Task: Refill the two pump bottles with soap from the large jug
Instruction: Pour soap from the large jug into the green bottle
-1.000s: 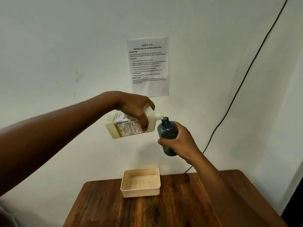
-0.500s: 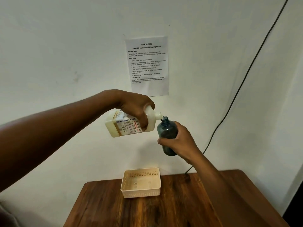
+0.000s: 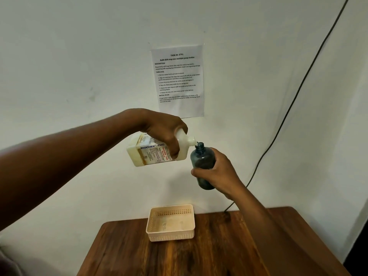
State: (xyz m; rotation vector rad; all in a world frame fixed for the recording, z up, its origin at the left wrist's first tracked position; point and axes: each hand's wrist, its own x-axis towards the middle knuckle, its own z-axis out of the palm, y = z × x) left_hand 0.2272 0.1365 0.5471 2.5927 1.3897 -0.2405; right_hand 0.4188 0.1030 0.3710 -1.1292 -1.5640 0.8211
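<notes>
Jug first: it hangs in the air well above the table, tipped close to level, its neck touching or just over the mouth of the bottle. I have my left hand clenched over its shoulder from above, fingers down across the label. It is a squared, pale plastic body with cream soap showing through, and I judge it fairly heavy and a little springy in the walls, so a hard squeeze could surge the flow. The shoulder near the neck looks to me the right place to hold: it gives control of the tilt, though the base end sits unsupported.

Table next, dark wood against the wall, with a small slotted basket at its back edge, directly below the pour and well apart from it. I see nothing in the basket.

Bottle: dark, translucent, round, tilted slightly toward the jug, no pump on it. My right hand is wrapped round its lower half, leaving the neck free. It should be light and stiff, and slick if soap runs down the outside, so I would keep the grip low and firm. How full it is I cannot tell; the tint hides the level. Any stream at the mouth is too small to make out. The second bottle is not in view.
</notes>
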